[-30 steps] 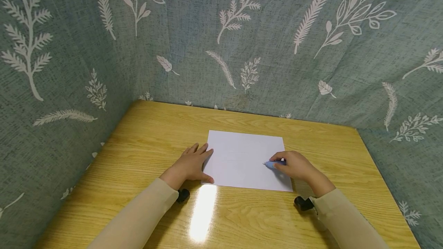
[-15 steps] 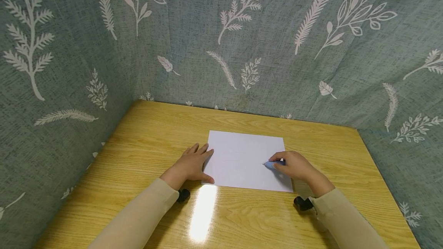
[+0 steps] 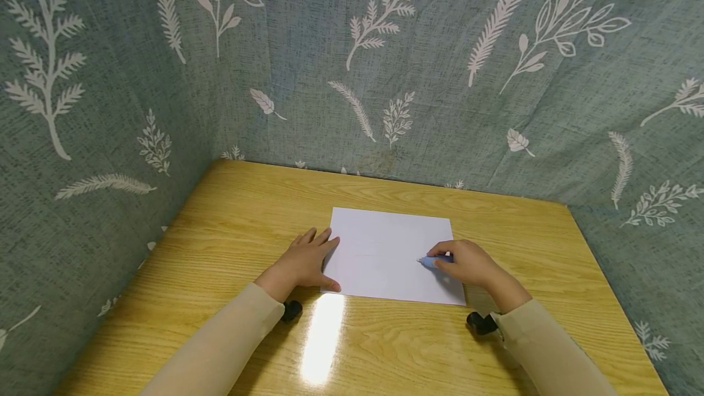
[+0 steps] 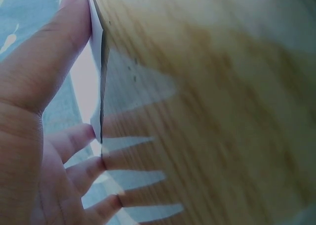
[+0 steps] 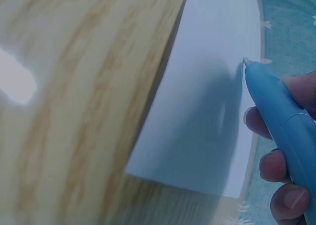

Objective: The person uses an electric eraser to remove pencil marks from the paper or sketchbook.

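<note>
A sheet of white paper [image 3: 385,249] lies on the wooden table, with a few faint lines near its middle. My left hand [image 3: 304,261] rests at the sheet's left side, fingers spread and thumb [image 4: 54,57] on the near left corner. In my right hand [image 3: 467,261] is a thick light-blue pen [image 5: 281,101], pinched between thumb and fingers. Its thin pale tip points left, right at the paper's surface in the right half of the sheet. The right wrist view shows the hand's shadow falling across the paper.
The wooden table [image 3: 264,200] runs back to a grey-green cloth [image 3: 308,78] printed with white leaves, which hangs behind and along both sides. Black wrist cameras sit under both cuffs, and a bright reflection shines on the table's front part.
</note>
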Available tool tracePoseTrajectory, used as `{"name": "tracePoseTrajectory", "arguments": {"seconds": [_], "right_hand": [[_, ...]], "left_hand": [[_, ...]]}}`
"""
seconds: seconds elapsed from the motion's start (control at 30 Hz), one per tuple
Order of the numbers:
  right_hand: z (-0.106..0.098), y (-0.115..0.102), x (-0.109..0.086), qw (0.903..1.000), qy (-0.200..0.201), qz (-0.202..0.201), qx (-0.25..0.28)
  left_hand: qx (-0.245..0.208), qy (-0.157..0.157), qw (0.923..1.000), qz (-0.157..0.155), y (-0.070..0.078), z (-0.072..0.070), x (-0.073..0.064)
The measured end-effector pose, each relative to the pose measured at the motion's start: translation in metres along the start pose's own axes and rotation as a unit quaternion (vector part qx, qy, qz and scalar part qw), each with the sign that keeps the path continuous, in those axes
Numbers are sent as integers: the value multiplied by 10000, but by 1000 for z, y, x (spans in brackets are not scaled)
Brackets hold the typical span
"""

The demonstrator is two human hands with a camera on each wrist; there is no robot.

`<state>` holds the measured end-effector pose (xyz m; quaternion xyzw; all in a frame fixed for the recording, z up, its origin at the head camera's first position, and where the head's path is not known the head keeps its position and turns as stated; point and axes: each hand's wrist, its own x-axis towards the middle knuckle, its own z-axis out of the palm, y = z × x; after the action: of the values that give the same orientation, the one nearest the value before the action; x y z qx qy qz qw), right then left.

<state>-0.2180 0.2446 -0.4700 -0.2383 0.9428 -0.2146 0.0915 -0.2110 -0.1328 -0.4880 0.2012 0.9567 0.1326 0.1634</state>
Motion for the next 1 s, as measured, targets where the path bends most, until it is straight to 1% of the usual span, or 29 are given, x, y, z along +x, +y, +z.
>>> {"name": "tracePoseTrajectory", "arguments": {"seconds": [0.17,0.4,0.63,1.0], "right_hand": [[-2,0,-1,10000,-23,72,-31],[-2,3,-2,10000,-42,58,-34],[-3,5,-4,9999,54,137,-29],[-1,3,-1,10000,-9,-22,-68]], "left_hand": [[-20,14,10000,24,0,-1,-1],[-30,2,10000,50,1,-2,-2],[-52,55,10000,54,2,-3,-2],[-33,25,10000,25,1,-2,-2]]}}
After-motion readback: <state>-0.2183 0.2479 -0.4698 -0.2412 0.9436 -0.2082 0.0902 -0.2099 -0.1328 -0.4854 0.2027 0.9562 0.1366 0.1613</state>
